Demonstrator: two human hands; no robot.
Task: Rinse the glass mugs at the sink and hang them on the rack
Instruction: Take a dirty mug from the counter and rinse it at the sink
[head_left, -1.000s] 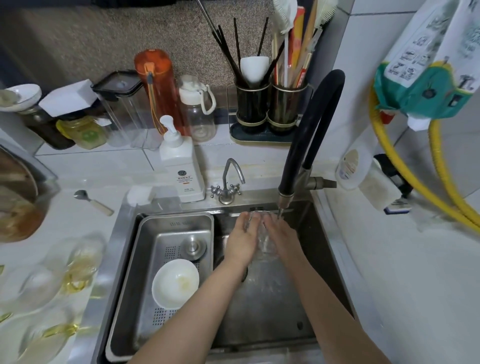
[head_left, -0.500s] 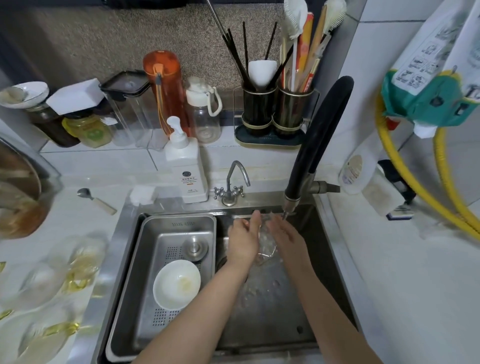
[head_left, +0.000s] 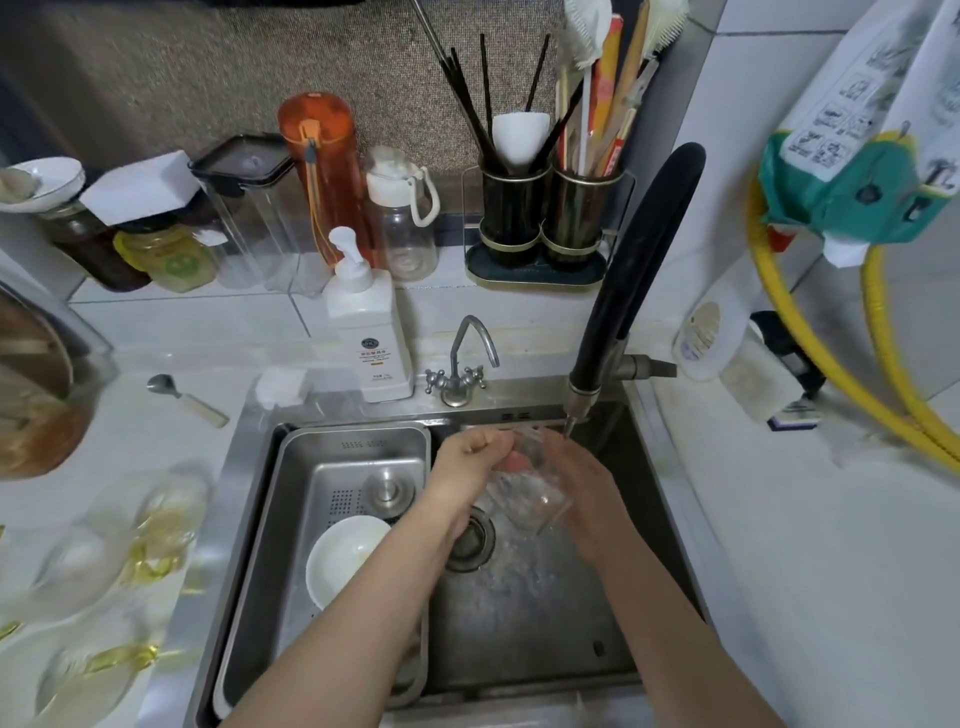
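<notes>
A clear glass mug (head_left: 530, 493) is tilted over the steel sink (head_left: 519, 613), just under the spout of the black hose faucet (head_left: 631, 280). My left hand (head_left: 467, 470) grips the mug's rim side with curled fingers. My right hand (head_left: 589, 486) wraps around the mug's far side and base. Water wets the sink floor below. Several more glass mugs (head_left: 150, 525) with yellowish handles stand blurred on the counter at the left. No hanging rack is in view.
A steel drain tray (head_left: 291, 545) in the sink's left half holds a white bowl (head_left: 345, 561) and a plug. A soap pump bottle (head_left: 371, 332) and small tap (head_left: 460, 364) stand behind the sink. Bottles, jars and utensil holders (head_left: 545, 218) line the back ledge.
The mug has tipped over toward the lower right, its base now lower over the drain. My left fingers have curled tighter at its rim. Both hands stay under the faucet.
</notes>
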